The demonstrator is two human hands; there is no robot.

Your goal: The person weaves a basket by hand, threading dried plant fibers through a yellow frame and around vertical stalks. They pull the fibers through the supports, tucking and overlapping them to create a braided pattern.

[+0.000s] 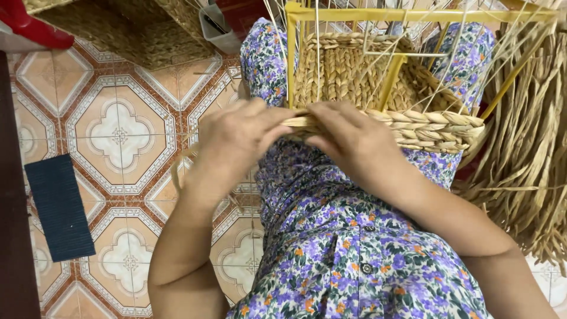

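Two hands work at one half-woven straw basket: one left hand and one right hand. One yellow metal frame stands inside it. One bundle of loose straw lies alongside. One dark blue mat lies on the tiled floor. One finished woven basket sits above.

Half-woven tan basket of braided dried grass, frame centre-right: rough, matt, fibrous. Yellow rectangular frame at top: smooth, painted, metal or wood unclear. Loose pale straw bundle, right edge: dry, matt. Purple floral cotton-like dress, bottom centre: soft cloth. Patterned ceramic floor tiles, left: glossy. Dark ribbed mat, lower left: matt.
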